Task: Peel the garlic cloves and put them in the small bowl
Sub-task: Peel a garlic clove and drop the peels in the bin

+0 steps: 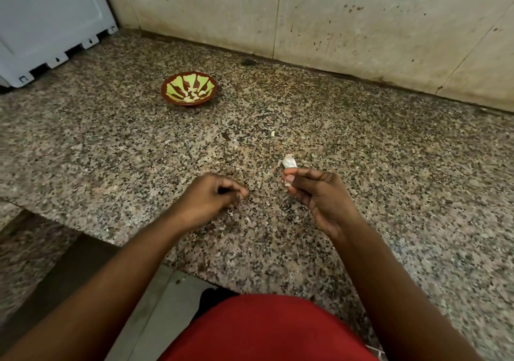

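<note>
Fingers (pixel 292 178) of the right hand (pixel 319 193) pinch a half-peeled clove (pixel 288 162); left hand (pixel 214 193) is curled, seemingly empty. Clove may slip onto the surface (pixel 389 166), far from the bowl (pixel 189 89).

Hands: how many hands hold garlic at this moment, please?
1. The right hand pinches a garlic piece with papery skin above the granite counter. The left hand is curled; whether it holds anything is hidden.

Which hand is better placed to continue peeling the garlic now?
The right hand: it already pinches the garlic, skin still on, above the counter. The left hand is beside it with curled fingers, seemingly holding nothing, and can pull the skin.
</note>
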